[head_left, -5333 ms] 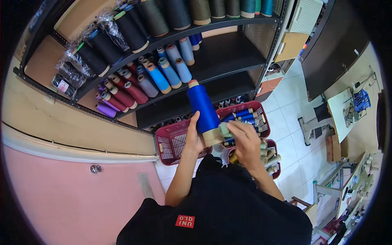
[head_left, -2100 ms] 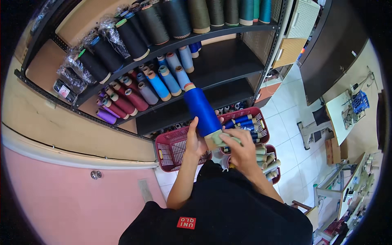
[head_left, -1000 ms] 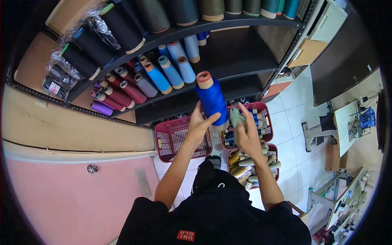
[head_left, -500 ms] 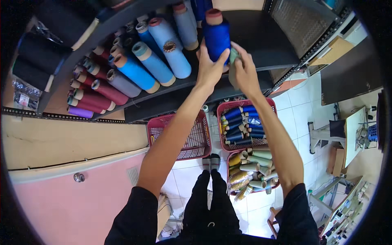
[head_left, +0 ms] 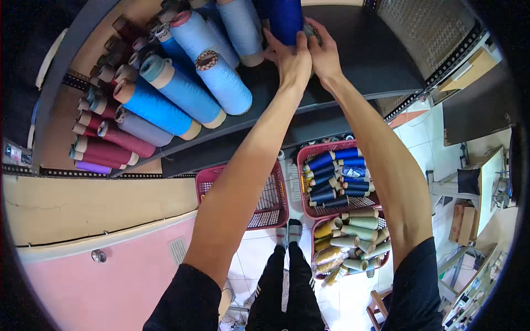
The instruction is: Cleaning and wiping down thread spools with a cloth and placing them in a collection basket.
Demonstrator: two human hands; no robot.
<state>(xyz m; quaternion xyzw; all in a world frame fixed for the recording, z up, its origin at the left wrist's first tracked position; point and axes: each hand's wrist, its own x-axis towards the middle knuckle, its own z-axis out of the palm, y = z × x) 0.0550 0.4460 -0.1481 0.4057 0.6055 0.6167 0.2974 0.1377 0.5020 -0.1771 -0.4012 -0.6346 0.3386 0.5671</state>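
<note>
- While the head view looks down past 2 outstretched forearms, the blue thread cone has just risen from above the baskets to the black middle shelf, its top now cut off by the upper edge.
- Left hand: half closed, thumb and fingers curved around the cone's lower part.
- Right hand: fingers bent over a bunched green cloth, close against the cone's right side.
- Just left of the cone stand light-blue cones; below, 1 red basket holds blue spools.
- Handling now appears centred on the shelf; whether the cone's base touches it cannot be told.
</note>
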